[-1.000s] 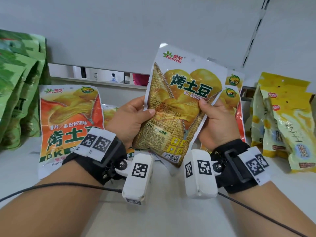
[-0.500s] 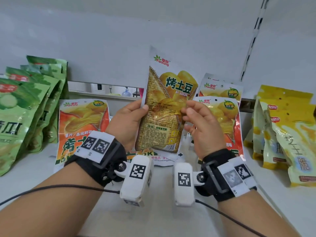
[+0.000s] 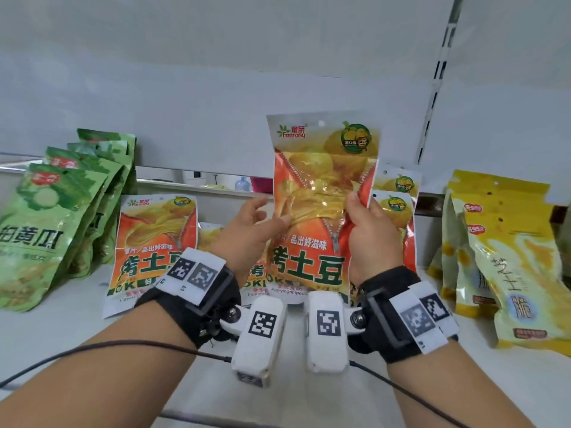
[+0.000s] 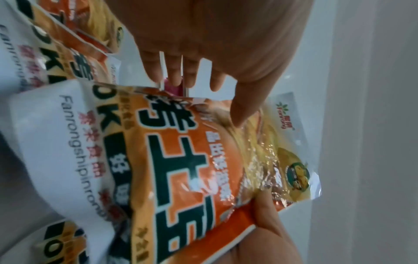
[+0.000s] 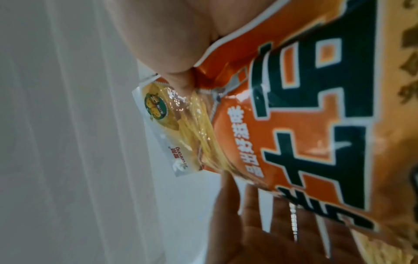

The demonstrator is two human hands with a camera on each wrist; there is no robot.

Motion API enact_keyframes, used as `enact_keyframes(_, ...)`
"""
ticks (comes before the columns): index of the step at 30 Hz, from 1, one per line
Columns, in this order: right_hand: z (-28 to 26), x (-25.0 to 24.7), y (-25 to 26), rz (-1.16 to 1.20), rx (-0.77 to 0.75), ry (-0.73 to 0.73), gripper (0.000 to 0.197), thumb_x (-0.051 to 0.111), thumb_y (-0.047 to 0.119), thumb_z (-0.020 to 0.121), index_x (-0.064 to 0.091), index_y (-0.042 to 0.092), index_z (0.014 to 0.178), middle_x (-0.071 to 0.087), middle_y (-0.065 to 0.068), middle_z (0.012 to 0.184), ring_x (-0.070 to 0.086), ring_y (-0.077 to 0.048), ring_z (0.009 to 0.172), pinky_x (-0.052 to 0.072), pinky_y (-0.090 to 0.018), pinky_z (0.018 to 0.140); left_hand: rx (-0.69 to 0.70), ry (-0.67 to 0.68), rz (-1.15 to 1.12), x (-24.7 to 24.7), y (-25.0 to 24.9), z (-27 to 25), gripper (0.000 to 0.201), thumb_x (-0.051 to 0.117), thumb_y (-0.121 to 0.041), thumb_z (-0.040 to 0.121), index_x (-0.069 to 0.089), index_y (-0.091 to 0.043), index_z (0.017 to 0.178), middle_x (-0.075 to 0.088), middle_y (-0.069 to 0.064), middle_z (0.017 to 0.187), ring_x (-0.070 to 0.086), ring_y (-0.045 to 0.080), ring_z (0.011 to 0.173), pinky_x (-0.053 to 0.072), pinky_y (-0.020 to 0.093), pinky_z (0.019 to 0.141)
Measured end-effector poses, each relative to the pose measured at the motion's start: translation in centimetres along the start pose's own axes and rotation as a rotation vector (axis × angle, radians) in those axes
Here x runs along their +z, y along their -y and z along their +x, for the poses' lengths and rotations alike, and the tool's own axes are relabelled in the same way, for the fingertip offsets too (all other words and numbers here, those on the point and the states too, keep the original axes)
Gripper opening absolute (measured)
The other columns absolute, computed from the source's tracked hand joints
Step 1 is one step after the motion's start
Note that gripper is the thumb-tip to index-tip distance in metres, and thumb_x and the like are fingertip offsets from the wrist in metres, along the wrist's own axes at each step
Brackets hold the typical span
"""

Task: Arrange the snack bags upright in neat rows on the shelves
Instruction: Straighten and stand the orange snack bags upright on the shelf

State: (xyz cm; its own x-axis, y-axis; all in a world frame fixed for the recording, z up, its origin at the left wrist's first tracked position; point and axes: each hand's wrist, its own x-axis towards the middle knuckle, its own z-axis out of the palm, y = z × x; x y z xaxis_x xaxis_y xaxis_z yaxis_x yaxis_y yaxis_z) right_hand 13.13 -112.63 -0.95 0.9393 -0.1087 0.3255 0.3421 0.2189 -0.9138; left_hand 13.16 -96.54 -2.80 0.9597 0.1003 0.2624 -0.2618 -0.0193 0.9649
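A: Head view first. Orange snack bag (image 3: 321,211) held upright above the shelf (image 3: 92,335), front out, between both hands. Right hand (image 3: 375,239) curled round its right edge, thumb on the clear window. Left hand (image 3: 247,233) looser: thumb tip on the left edge, fingers spread and nearly straight.

B: Writing there?

A: "Fanrong" top left, big green "烤土豆" low down, "OK" under that. Same print on the orange bags (image 3: 154,242) standing behind. Green bags (image 3: 49,223) at far left, yellow bags (image 3: 500,251) at right.

B: Left wrist view?

A: Same bag (image 4: 181,169) lying across the frame, left thumb (image 4: 246,105) pressing the window, other fingers (image 4: 172,71) hanging straight behind, gripping nothing. "Fanrongshipin…" readable on the white base.

B: Right wrist view?

A: Bag (image 5: 305,116) close and blurred; right thumb (image 5: 176,59) pinching the edge by the zipper print. Round green seal legible only as a shape.

B: Risks?

A: Probably a flop on release: soft base, only one firm grip. Possibly also a knock to the bags behind while setting down, toppling the row.
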Motion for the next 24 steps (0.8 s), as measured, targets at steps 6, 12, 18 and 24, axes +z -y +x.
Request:
enact_keyframes(6, 1.1, -1.2, -0.5, -0.071, 0.071, 0.031, 0.014, 0.054, 0.029, 0.094, 0.063, 0.019, 0.091, 0.068, -0.020, 0.104, 0.067, -0.032, 0.094, 0.052, -0.053, 0.087, -0.103, 0.010, -0.119, 0.6, 0.9, -0.6, 0.021, 0.065, -0.009, 0.085, 0.057, -0.012, 0.104, 0.073, 0.011, 0.082, 0.069, 0.027, 0.074, 0.058, 0.044, 0.074)
enact_keyframes(12, 4.2, -6.1, -1.6, -0.266, 0.055, -0.131, 0.028, 0.064, 0.025, 0.084, 0.054, 0.029, 0.109, 0.061, -0.001, 0.112, 0.064, -0.015, 0.089, 0.055, -0.033, 0.076, -0.169, -0.167, -0.054, 0.5, 1.7, -0.2, 0.040, 0.067, -0.009, 0.086, 0.050, -0.010, 0.123, 0.070, 0.014, 0.095, 0.069, 0.029, 0.075, 0.057, 0.040, 0.067)
enact_keyframes(18, 6.7, -10.4, -2.5, -0.321, 0.162, -0.249, 0.041, 0.065, 0.021, 0.080, 0.047, 0.019, 0.117, 0.060, -0.005, 0.104, 0.062, -0.023, 0.088, 0.055, -0.043, 0.079, -0.117, -0.369, 0.308, 0.5, 2.2, 0.4, 0.079, 0.065, -0.009, 0.086, 0.019, -0.016, 0.150, 0.053, 0.020, 0.124, 0.055, 0.023, 0.091, 0.047, 0.028, 0.074)
enact_keyframes(24, 8.0, -13.0, -3.5, -0.434, 0.183, -0.246, 0.059, 0.062, 0.020, 0.083, 0.036, 0.013, 0.136, 0.048, -0.002, 0.111, 0.046, -0.018, 0.093, 0.037, -0.029, 0.078, 0.023, -0.355, 0.415, 3.3, 2.2, 1.7, 0.042, 0.063, -0.022, 0.086, 0.053, -0.025, 0.127, 0.050, -0.003, 0.121, 0.054, 0.009, 0.082, 0.042, 0.023, 0.068)
